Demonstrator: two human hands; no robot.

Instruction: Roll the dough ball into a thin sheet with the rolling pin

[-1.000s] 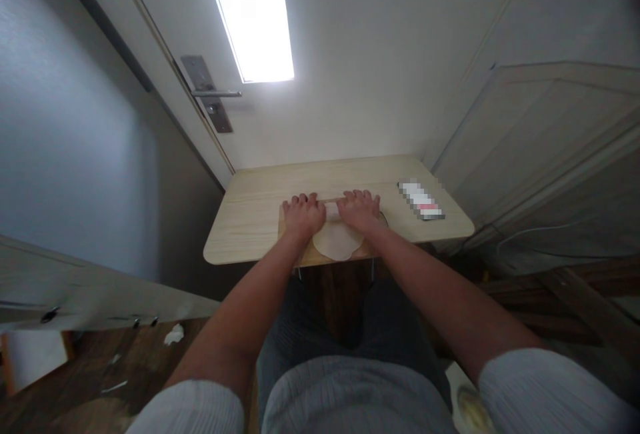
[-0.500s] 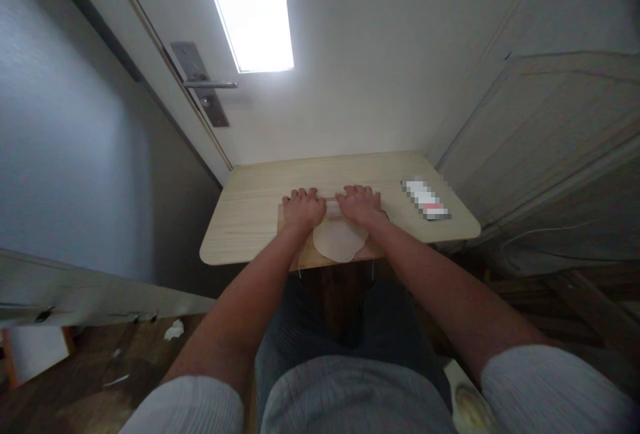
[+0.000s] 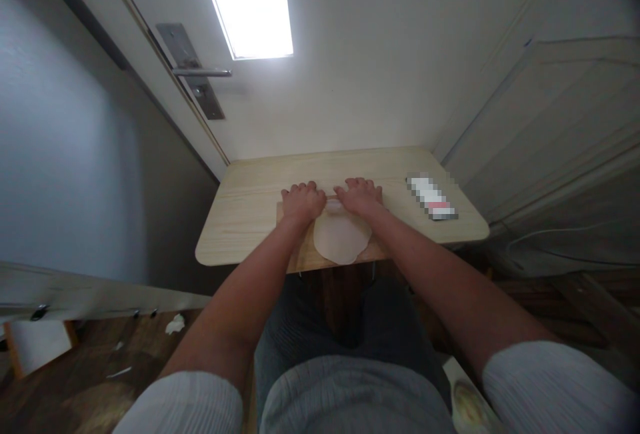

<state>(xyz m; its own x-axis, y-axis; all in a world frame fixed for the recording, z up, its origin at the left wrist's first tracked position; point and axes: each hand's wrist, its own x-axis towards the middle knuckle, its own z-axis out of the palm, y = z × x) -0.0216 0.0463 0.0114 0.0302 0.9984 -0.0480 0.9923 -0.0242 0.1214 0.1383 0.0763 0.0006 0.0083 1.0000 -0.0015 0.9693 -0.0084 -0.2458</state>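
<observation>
A thin round sheet of dough (image 3: 343, 237) lies on a wooden board (image 3: 307, 257), its near edge reaching the board's front edge. Across the far part of the sheet runs a rolling pin (image 3: 333, 199), of which only a short length shows between my hands. My left hand (image 3: 303, 201) is closed over the pin's left part, fingers pointing away from me. Over the right part my right hand (image 3: 360, 194) is closed in the same manner. Both palms and the pin's ends are hidden from above.
The board rests on a small pale table (image 3: 240, 221) against a door with a metal handle (image 3: 203, 73). A blurred-out phone-like object (image 3: 433, 197) lies at the table's right. Crumpled white paper (image 3: 175, 324) is on the floor at left.
Both hands have moved slightly away from me with the rolling pin, and more of the dough shows on the near side. The whole view has shifted a little.
</observation>
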